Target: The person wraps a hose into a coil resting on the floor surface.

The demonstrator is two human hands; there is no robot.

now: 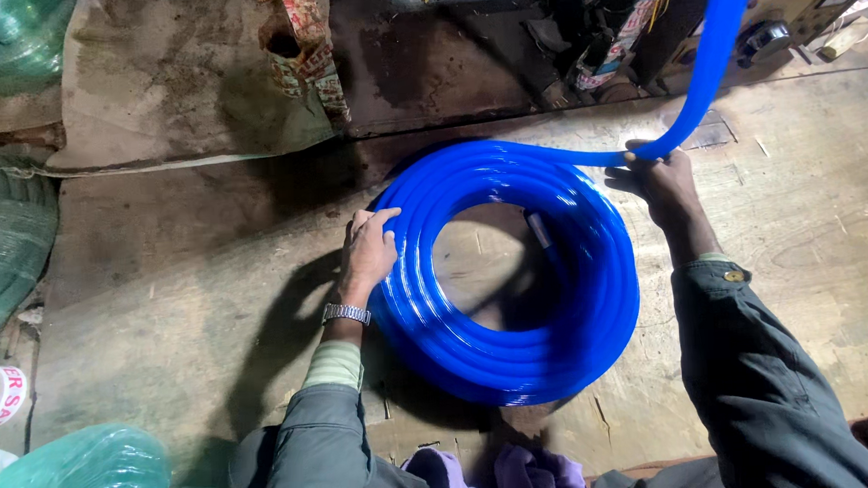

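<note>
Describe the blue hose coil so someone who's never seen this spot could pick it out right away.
Start at the worn wooden floor in front of the person. In its middle lies the blue hose coil, with the left hand on its rim and the right hand gripping the loose length that rises to the top edge. It is glossy bright blue; the bundles at the left edge are green.

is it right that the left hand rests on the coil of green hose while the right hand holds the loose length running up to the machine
Not quite: the hose is blue, not green. The head view shows the left hand resting on the coil of blue hose, while the right hand holds the loose length running up toward the machine. The rest of the statement stands.
</note>
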